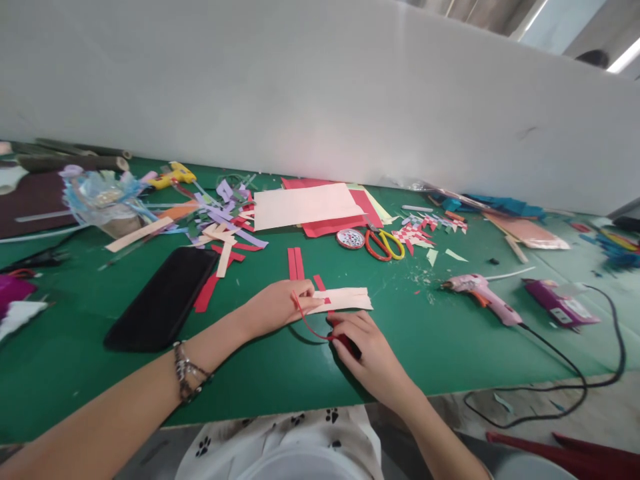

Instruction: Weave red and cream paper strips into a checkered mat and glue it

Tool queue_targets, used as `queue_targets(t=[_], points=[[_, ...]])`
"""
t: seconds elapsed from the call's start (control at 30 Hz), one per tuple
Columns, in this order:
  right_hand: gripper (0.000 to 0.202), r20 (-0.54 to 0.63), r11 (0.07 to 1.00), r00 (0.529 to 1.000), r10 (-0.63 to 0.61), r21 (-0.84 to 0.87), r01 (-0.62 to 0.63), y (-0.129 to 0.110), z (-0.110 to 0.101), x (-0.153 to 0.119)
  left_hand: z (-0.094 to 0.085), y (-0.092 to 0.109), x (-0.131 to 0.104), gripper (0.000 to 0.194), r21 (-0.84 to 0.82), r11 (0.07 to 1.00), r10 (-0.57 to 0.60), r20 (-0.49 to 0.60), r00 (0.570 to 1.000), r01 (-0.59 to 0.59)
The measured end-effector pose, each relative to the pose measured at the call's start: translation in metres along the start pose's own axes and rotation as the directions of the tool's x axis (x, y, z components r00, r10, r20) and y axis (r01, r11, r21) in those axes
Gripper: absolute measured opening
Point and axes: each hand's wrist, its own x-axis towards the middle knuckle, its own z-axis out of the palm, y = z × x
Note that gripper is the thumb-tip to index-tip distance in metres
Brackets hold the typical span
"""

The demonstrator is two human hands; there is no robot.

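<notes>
My left hand [274, 309] has its fingers pressed together on the left end of some cream paper strips [354, 299] lying on the table. A red paper strip is woven through them; a small red square shows by my fingertips, and its ends stick out above and below. A thin red strip [313, 329] curves from the left fingers to my right hand [367, 350], whose fingers are curled closed around its end. Just above the left hand lie two red strips [296, 263] side by side. A black phone [163, 300] rests left of the hands.
Further back are stacked cream and red sheets [305, 205], scissors [385, 243], a round tin [350, 239] and paper scraps [230, 217]. A pink glue gun [485, 297] with a cord lies right, beside a purple box [560, 301]. A white panel [310, 87] stands behind the table.
</notes>
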Motion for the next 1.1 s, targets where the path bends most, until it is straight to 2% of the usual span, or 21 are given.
queue_targets(t=[0.23, 0.77, 1.1], points=[[0.012, -0.003, 1.0, 1.0, 0.005, -0.01, -0.005, 0.0, -0.001, 0.0, 0.003, -0.007, -0.001, 0.029, 0.2, 0.959, 0.207, 0.002, 0.978, -0.203], [0.014, -0.018, 0.999, 1.0, 0.012, -0.032, -0.012, 0.001, 0.002, -0.002, 0.008, -0.011, -0.003, 0.025, 0.27, 0.941, 0.215, -0.014, 0.976, -0.203], [0.014, -0.022, 0.999, 1.0, 0.013, -0.034, -0.014, 0.0, 0.001, -0.001, 0.009, -0.014, -0.003, 0.02, 0.176, 0.965, 0.202, -0.021, 0.979, -0.196]])
